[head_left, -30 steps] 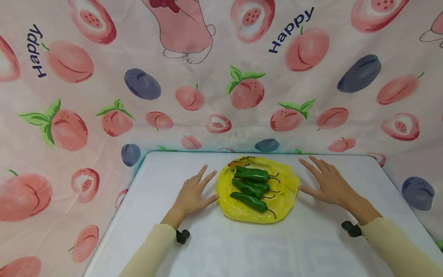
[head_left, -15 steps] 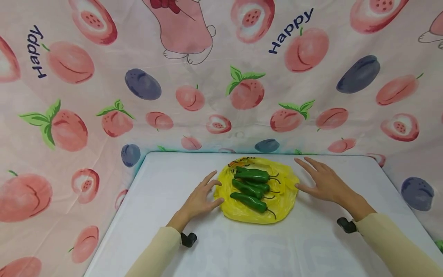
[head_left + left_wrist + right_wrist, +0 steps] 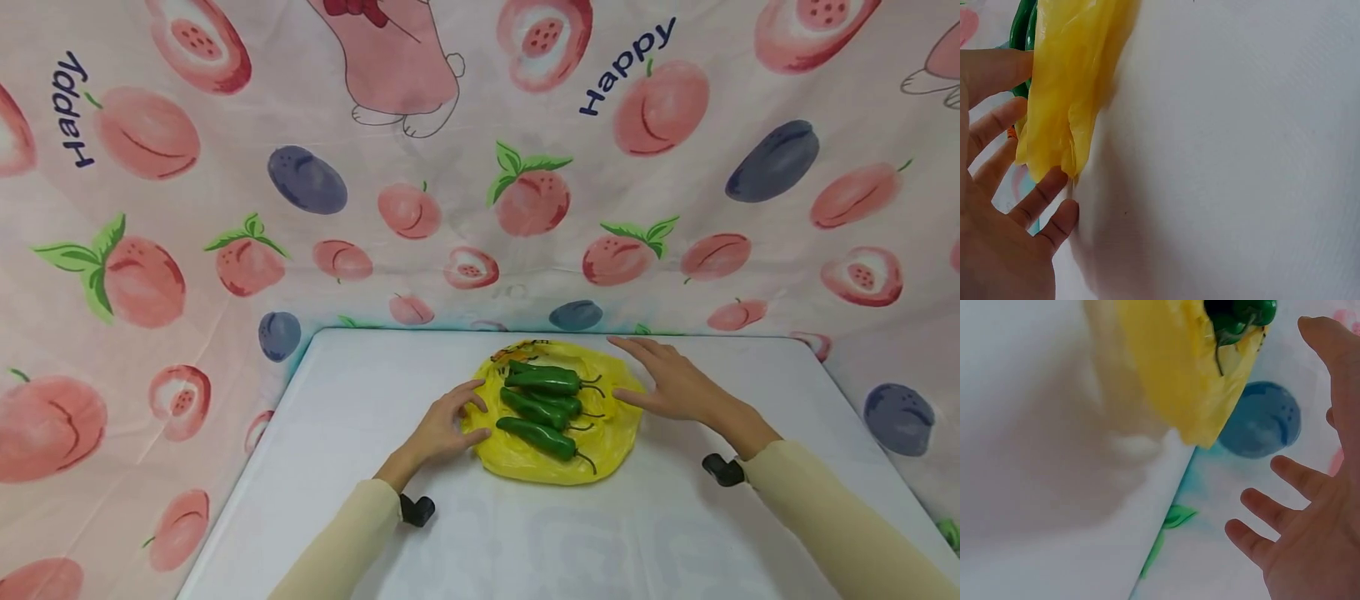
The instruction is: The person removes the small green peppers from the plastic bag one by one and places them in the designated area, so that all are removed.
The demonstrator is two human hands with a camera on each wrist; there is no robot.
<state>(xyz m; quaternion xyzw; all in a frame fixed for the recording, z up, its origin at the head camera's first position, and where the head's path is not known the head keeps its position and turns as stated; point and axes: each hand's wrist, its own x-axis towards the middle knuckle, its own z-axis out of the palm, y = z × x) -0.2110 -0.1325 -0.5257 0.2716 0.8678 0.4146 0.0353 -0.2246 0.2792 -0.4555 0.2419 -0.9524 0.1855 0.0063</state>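
On either side of a crumpled yellow bag point(image 3: 615, 437), both arms reach in from the near side, with the left grip point(image 3: 435, 427) and right grip point(image 3: 678, 387) more or less facing each other. Left one has its thumb out on the near side and the fingers bent a bit round the bag's edge. Its wrist view has the fingers fanned out, with a tip or two overlapping the plastic, but I can't tell how hard they press. Right one has its fingers stretched forward and inward, thumb poking out toward the bag's right edge, and its own wrist view shows a gap to the plastic. So yeah, both grips are released, fingers loose and spread. Behind each one there's a small black gadget point(image 3: 417, 510) at the wrist, then beige sleeves point(image 3: 337, 542).

As for the green peppers point(image 3: 536, 409), they're lying flat on the bag, long axes running pretty much crosswise from grip to grip. Tips face the left grip, curly stems face the right, and the lower ones slant so the stem end sits closer to the person. They're right between the two grips: tips just beside the left fingers, stems near the right thumb. Bag's on a white table point(image 3: 352, 392), and beyond both grips hangs a peach-print cloth point(image 3: 450, 150).
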